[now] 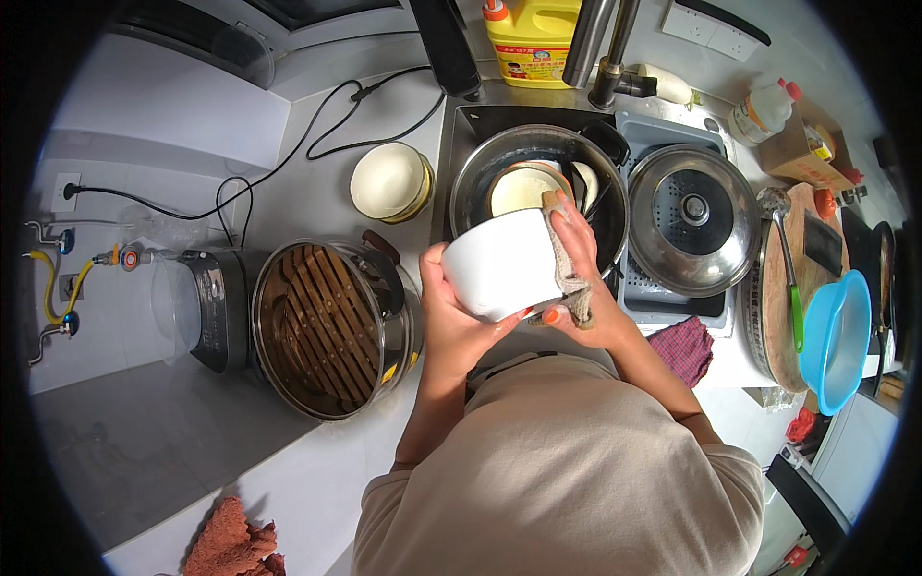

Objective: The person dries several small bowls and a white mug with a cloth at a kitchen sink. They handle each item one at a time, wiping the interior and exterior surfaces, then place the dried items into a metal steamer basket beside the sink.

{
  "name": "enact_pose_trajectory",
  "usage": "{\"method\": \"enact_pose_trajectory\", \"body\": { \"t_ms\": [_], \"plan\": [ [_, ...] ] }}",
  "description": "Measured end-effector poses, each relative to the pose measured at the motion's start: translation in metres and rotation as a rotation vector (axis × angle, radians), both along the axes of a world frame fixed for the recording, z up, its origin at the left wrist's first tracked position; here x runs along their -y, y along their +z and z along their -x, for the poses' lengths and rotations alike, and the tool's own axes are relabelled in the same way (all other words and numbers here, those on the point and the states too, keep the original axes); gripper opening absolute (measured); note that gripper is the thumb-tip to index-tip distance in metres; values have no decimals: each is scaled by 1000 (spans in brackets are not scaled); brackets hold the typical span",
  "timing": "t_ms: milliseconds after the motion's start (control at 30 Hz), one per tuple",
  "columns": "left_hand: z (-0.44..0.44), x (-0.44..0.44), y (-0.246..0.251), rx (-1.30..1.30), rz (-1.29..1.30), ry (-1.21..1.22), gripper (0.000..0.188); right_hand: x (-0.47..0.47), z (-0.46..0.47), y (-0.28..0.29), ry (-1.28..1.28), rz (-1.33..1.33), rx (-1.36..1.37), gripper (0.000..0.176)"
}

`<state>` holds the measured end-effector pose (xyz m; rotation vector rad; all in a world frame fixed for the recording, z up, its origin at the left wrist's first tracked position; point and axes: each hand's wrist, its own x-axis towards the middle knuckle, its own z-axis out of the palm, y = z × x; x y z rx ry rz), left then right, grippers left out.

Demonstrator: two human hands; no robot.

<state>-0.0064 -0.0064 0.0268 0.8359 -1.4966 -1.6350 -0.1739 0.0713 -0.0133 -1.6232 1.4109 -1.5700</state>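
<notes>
A white bowl [498, 268] is held tilted on its side in front of my body. My left hand [461, 317] grips it from the left and below. My right hand [592, 284] presses a beige-brown cloth [565, 259] against the bowl's right side; the inside of the bowl is hidden. Behind them a large metal pot [468, 169] stands in the sink, holding a cream bowl [526, 189], more dishes and dark utensils. Left of the sink, a stack of cream bowls [389, 180] sits on the counter.
A faucet [609, 72] and a yellow detergent jug [536, 43] are behind the sink. On the right are a pot lid [693, 219] over a grey drain basket [634, 129], a checked cloth [684, 351] and a blue basin [835, 342]. A steamer pot [328, 331] stands left.
</notes>
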Motion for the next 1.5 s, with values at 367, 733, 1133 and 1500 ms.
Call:
{"method": "enact_pose_trajectory", "body": {
  "t_ms": [367, 733, 1133, 1500],
  "plan": [
    [-6, -4, -8, 501, 454, -1, 94, 2, -5, 36, 35, -1, -315, 76],
    [-5, -7, -8, 156, 157, -41, 81, -1, 2, 22, -5, -11, -14, 71],
    [-2, -7, 4, -91, -33, -31, 88, -4, -6, -11, 11, 8, 226, 111],
    [6, -10, 2, -55, -73, 12, 88, -1, -15, -14, -16, -92, 526, 103]
  ]
}}
